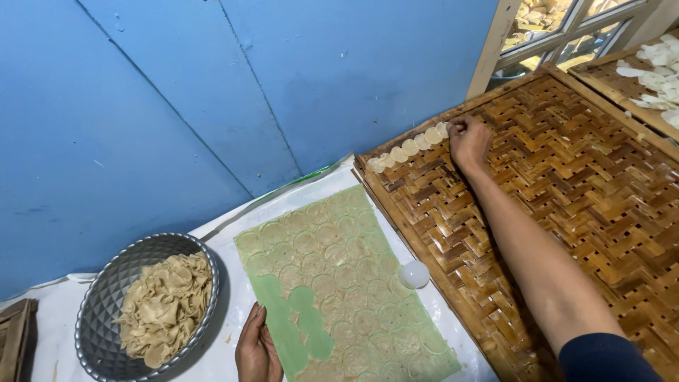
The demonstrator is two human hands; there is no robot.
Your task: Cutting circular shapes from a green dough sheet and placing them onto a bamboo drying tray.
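While your right hand [468, 139] rests closed at the upper edge of the woven bamboo tray [566, 184], right of centre in the frame, its fingers are pinched on the last of a row of pale dough rounds [409, 148] laid along that edge. The rounds look thin, soft and light, likely to tear or fold if squeezed, so take each one by its rim with fingertips only and lay it flat.

Your left hand [256, 350] lies at the bottom centre, fingers loosely spread and flat on the near edge of the green sheet [279, 318], gripping nothing. That sheet carries many more stamped rounds [339, 276] in rows, with bare green patches beside your hand where some are gone. They probably cling a little to the sheet, so peel from an edge rather than pulling from the middle.

Just right of the sheet sits a small white round cutter or cap [414, 274]; you cannot tell which. At lower left, a faceted metal bowl [99, 311] holds a heap of dough scraps [166, 308]. Everything rests on a white-covered table [49, 318] against a blue wall [141, 106].
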